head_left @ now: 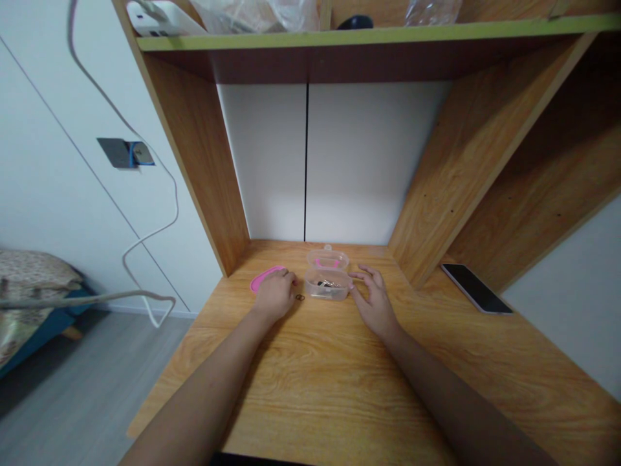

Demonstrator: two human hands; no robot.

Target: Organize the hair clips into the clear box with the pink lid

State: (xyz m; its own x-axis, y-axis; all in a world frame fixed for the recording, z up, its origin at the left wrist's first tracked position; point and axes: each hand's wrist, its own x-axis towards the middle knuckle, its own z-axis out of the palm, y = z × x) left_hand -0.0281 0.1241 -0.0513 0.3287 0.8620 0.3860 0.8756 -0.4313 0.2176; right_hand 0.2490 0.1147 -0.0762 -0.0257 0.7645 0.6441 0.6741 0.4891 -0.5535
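In the head view, the clear box (326, 294) sits on the desk (310, 369) between the two hands, its lid (328, 256) folded open at the far side. It looks like thin plastic: probably light, fairly stiff, a little slippery, and liable to slide or tip if pushed by one end. The two short end walls seem the best places to take hold, low down and away from the lid's hinge. The right hand (376, 304) is at the right end; its outer fingers are spread, but whether its grip pinches the wall or merely rests there I cannot tell. The left hand (275, 295) lies over the near edge of a pink oval piece (259, 280), fingers curled; its grip is hidden, so I cannot tell if it pinches anything.

Counted: one box, one lid with two pink marks, one pink oval piece, what look like two small dark rings (297, 298) beside the left hand, and one phone (476, 289) at the right. The small contents (326, 283) inside are too tiny to count.
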